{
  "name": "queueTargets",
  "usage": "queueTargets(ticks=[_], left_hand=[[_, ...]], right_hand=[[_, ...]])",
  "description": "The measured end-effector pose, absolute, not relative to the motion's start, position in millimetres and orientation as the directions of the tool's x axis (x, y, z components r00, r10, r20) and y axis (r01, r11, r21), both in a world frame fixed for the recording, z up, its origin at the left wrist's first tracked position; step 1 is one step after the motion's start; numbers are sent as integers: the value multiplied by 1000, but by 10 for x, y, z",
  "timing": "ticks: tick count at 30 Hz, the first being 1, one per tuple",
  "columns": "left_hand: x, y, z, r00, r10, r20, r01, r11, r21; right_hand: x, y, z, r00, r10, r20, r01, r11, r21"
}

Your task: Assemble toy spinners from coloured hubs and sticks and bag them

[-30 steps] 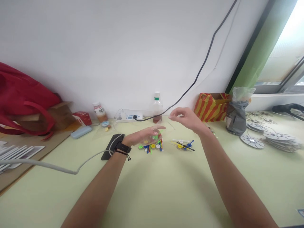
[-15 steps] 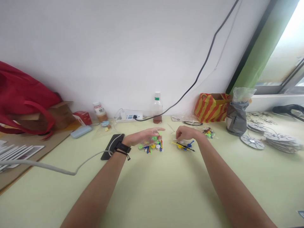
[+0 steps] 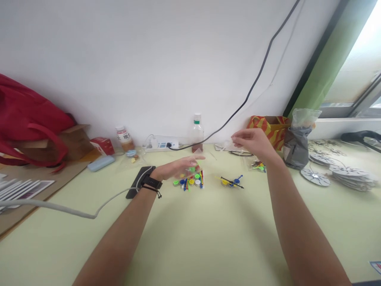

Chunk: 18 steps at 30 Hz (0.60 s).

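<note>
My left hand (image 3: 181,166), with a dark watch (image 3: 152,182) at the wrist, is closed on a clear plastic bag (image 3: 185,173). Under and beside it lie several small colourful plastic pieces (image 3: 192,182), round ones and thin sticks; some are partly hidden by the bag. My right hand (image 3: 251,142) is raised over the back of the table, thumb and fingers pinched together. Pale, see-through film shows by its fingertips, though I cannot make out whether it is held. Below that hand, black, yellow and blue pointer-like pieces (image 3: 232,182) lie crossed on the table.
Behind stand a bottle (image 3: 197,135), a power strip (image 3: 160,143) and a striped bag (image 3: 278,129). Glasses (image 3: 241,153) and a bag of small coloured parts (image 3: 259,166) lie near my right hand. A phone (image 3: 137,186) with a cable is at left, stacked discs (image 3: 353,176) at right.
My right hand has lifted from the crossed pointer pieces and moved back and to the right. The pieces stay on the table. My left hand has barely moved.
</note>
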State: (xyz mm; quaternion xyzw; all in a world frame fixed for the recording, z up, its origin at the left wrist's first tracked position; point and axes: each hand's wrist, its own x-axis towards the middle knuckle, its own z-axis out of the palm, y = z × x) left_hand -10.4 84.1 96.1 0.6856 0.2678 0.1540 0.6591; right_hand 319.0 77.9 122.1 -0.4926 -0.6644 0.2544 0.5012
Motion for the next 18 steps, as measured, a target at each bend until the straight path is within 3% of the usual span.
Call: queueTargets(ticks=[5, 11, 18], left_hand=[[-92, 793, 1029, 823, 556, -112, 141, -9, 990], [-71, 801, 1013, 842, 533, -77, 112, -32, 993], [11, 775, 981, 847, 530, -49, 64, -12, 998]], right_hand=[[3092, 560, 1434, -125, 911, 394, 217, 412, -885], [2932, 513, 1462, -323, 878, 353, 206, 429, -879], [2664, 484, 1429, -437, 849, 298, 249, 432, -866]])
